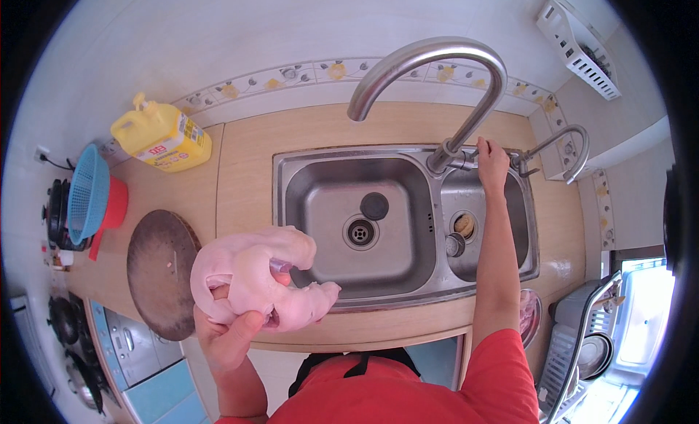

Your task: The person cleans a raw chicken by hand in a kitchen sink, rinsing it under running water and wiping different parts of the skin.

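My left hand [229, 336] grips a pale pink, raw plucked poultry carcass [254, 279]. The bird hangs over the counter's front edge, and its right end reaches over the left rim of the large basin [327, 205]. Part of my fingers is hidden behind and inside the carcass. My right hand [493, 164] reaches across the small basin [453, 197] and holds the handle of the tall steel faucet [472, 118]; the hand covers most of that handle. No water runs from the spout. In the large basin, a round dark stopper [374, 206] lies beside the drain [361, 234].
A round wooden chopping board [161, 274] lies left of the carcass. Behind it stand a yellow detergent jug [164, 137] and a blue colander [89, 194]. A second, smaller tap [568, 131] rises at right. Near my right forearm are a plate of meat [528, 314] and a dish rack [573, 336].
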